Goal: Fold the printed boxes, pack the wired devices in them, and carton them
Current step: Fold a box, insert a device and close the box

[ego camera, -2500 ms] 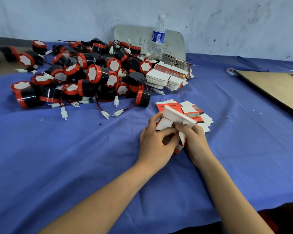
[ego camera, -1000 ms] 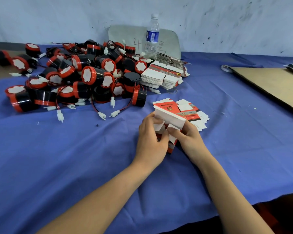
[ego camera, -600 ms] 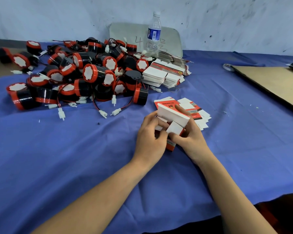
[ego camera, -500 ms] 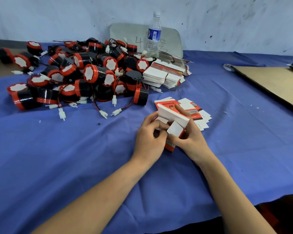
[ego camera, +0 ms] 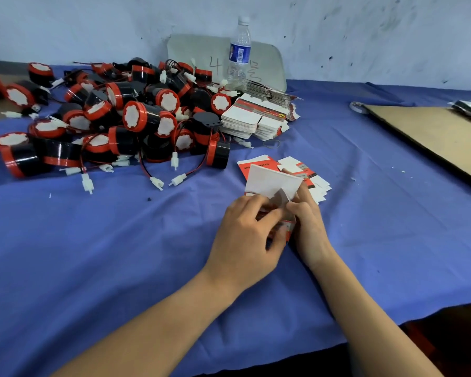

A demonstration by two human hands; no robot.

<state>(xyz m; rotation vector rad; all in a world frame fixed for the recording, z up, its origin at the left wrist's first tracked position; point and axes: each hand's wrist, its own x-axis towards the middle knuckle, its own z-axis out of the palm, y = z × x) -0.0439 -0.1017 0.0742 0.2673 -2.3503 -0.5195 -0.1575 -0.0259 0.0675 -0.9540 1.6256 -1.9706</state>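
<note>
Both hands hold one red and white printed box [ego camera: 271, 183] upright on the blue cloth, its white top flap raised. My left hand [ego camera: 246, 235] grips its left side, fingers curled over the open end. My right hand [ego camera: 307, 224] grips the right side, thumb on a small side flap. Behind the box lie a few flat box blanks [ego camera: 307, 172]. A taller stack of flat blanks [ego camera: 253, 119] sits farther back. A heap of black and red wired devices [ego camera: 114, 123] with white connectors covers the left of the table.
A clear water bottle [ego camera: 239, 54] stands at the back before a grey panel [ego camera: 201, 55]. A flat brown cardboard sheet [ego camera: 430, 134] lies at the right. The blue cloth [ego camera: 93, 254] ends at the table's near edge.
My hands have kept hold of the box. The small side flap has been pushed down and in, and the white top flap now leans over it.
</note>
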